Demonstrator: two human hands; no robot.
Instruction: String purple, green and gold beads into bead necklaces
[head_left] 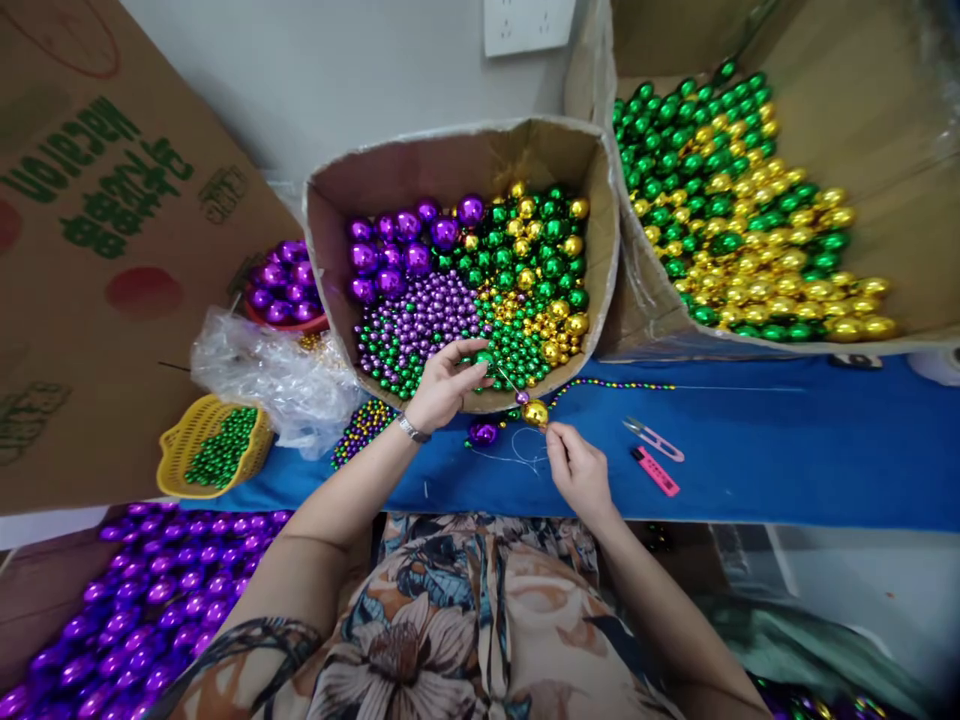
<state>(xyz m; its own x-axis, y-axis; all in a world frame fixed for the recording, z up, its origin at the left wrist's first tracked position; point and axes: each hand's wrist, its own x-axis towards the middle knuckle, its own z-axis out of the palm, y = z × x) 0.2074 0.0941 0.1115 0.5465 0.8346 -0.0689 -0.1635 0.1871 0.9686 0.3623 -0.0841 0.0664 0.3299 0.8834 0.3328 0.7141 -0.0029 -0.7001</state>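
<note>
My left hand, with a bracelet at the wrist, is over the front rim of the middle box, thumb and finger closed on a green bead. A thin needle points toward that bead. On the needle sit a small purple bead and a big gold bead. My right hand pinches the needle's lower end, right beside the gold bead. Beneath, a large purple bead and loose white thread lie on the blue cloth.
A bead string runs rightward along the cloth. Thread snips and a pink cutter lie at right. A bigger bead box stands back right. At left are a yellow basket, crumpled plastic and a red bowl.
</note>
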